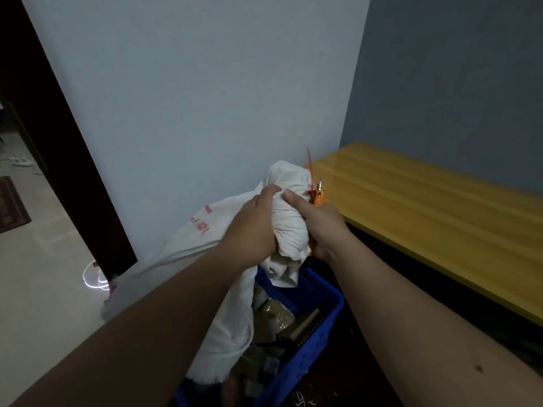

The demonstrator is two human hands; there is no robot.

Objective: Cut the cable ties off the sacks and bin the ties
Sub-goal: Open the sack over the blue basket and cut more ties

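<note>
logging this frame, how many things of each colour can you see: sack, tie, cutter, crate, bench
white: 1, the sack
red: 1, the cable tie
orange: 1, the cutter
blue: 1, the crate
yellow: 1, the bench
total: 5

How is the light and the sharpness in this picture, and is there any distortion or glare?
Head view: the room is dim and bluish, the image soft and grainy; the wide lens bends the wall edges; a bright ring of glare lies on the floor at left; the left hand and right hand on the white sack show slight blur; the red cable tie reads clearly.
</note>
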